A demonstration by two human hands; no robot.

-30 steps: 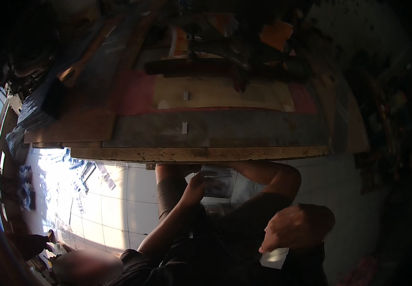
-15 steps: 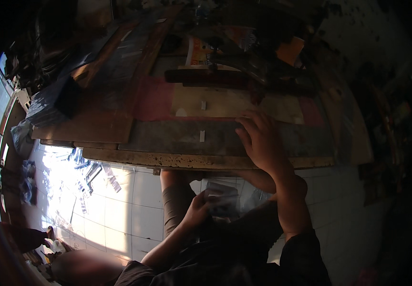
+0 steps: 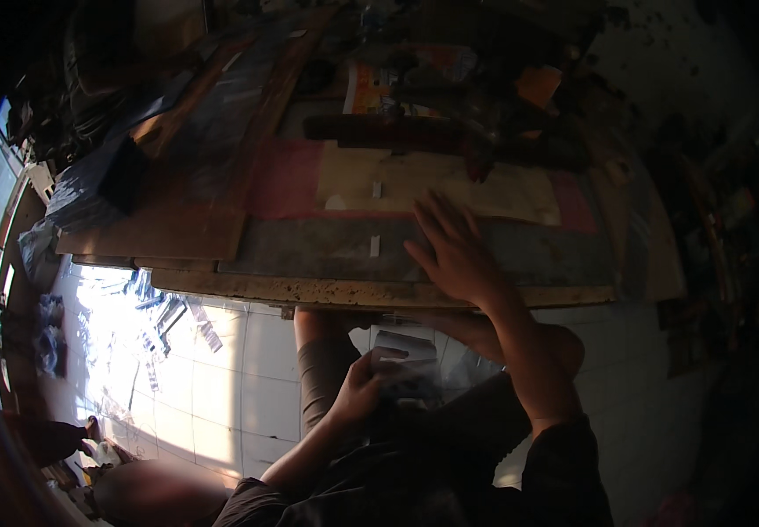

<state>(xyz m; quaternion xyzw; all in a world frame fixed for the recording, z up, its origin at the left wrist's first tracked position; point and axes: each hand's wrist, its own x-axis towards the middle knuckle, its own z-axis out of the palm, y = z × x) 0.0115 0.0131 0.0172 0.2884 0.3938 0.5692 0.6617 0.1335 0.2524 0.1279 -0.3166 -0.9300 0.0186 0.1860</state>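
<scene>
Low over the near part of the worktop, my right hand (image 3: 457,256) is open with its fingers spread. Its fingertips reach the lower edge of a pale yellow sheet (image 3: 445,182) that has pink material (image 3: 285,180) at both ends. Two small white strips lie left of the hand: one strip (image 3: 377,189) on the pale sheet, the other strip (image 3: 374,246) on the dark grey board (image 3: 300,250). Below the table edge, over my lap, my left hand (image 3: 360,386) is closed on greyish, thin flat pieces (image 3: 410,345). I cannot make out their exact kind.
A long dark bar (image 3: 371,132) crosses behind the pale sheet. Brown boards (image 3: 160,224) and a dark stack with shiny plastic (image 3: 90,193) lie at the left. The table's worn front edge (image 3: 336,290) runs above my legs. Scraps (image 3: 164,321) litter the sunlit tiled floor.
My right hand has moved left and a little nearer, its fingers spreading. The dark red part behind the sheet has shifted slightly. My left hand stays nearly in place, still holding the pieces.
</scene>
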